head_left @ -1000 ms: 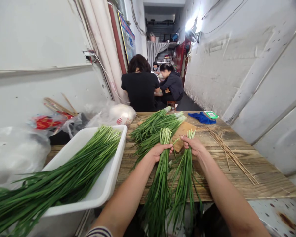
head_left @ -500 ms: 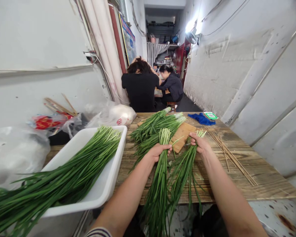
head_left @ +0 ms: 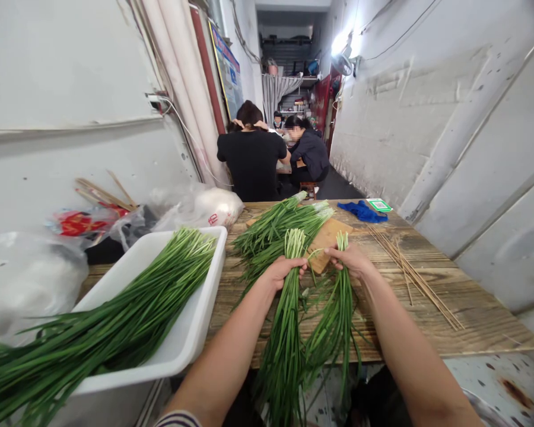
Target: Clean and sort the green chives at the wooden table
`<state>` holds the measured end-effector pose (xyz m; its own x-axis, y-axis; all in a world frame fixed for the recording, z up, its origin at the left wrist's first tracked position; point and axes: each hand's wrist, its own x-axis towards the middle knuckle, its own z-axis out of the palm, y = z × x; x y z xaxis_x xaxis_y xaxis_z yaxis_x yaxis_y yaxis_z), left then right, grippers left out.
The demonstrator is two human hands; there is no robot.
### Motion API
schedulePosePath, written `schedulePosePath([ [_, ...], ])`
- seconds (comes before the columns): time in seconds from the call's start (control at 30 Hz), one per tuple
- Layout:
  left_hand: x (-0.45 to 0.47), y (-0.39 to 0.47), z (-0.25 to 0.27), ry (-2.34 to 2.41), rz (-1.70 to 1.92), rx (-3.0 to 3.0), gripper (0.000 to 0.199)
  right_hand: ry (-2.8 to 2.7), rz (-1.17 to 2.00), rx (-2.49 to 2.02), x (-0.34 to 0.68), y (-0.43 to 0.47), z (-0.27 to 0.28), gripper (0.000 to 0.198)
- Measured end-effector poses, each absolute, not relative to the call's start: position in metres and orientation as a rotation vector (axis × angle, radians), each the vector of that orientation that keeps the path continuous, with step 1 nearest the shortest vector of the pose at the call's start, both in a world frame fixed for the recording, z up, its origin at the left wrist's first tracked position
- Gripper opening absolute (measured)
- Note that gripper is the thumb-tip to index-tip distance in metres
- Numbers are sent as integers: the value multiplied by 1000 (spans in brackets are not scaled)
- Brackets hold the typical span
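My left hand is closed round a bunch of garlic chives, pale stem ends up and green leaves hanging over the table's near edge. To its right, my right hand grips a second, thinner bunch of chives just below the stem ends. A loose pale stalk sticks out between the two hands. Beyond them, tied chive bundles lie on the table, partly over a wooden board. The fingers' far sides are hidden behind the stems.
At left a white tub holds a heap of long chives. Thin sticks, a blue cloth and a QR-code card lie at right on the wooden table. Plastic bags stand behind the tub. People sit farther back.
My right hand has moved left with its chives, closer to my left hand, and that bunch now hangs more upright. My left hand has stayed nearly still. The seated person's hands have shifted.
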<state>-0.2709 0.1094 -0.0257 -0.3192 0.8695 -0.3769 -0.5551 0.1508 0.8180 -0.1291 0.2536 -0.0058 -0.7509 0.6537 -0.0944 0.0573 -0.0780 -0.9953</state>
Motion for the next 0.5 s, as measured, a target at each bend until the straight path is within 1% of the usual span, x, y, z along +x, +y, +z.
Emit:
schedulePosePath([
  [0.07, -271, 109, -26, 1179, 1488, 367, 9, -1811, 1903, -741, -128, 254, -5, 28],
  [0.17, -272, 109, -26, 1173, 1481, 374, 8, -1790, 1899, -720, -129, 251, -3, 27],
  [0.3, -272, 108, -25, 1184, 1474, 380, 8, -1749, 1847, -693, -130, 249, -3, 42],
  [0.33, -272, 108, -25, 1187, 1471, 376, 8, -1778, 1841, -692, -130, 250, -3, 41],
  [0.43, -272, 109, -25, 1182, 1468, 366, 9, -1879, 1835, -686, -129, 251, -4, 31],
  [0.5, -271, 109, -25, 1180, 1468, 376, 10, -1885, 1861, -671, -129, 251, -5, 31],
])
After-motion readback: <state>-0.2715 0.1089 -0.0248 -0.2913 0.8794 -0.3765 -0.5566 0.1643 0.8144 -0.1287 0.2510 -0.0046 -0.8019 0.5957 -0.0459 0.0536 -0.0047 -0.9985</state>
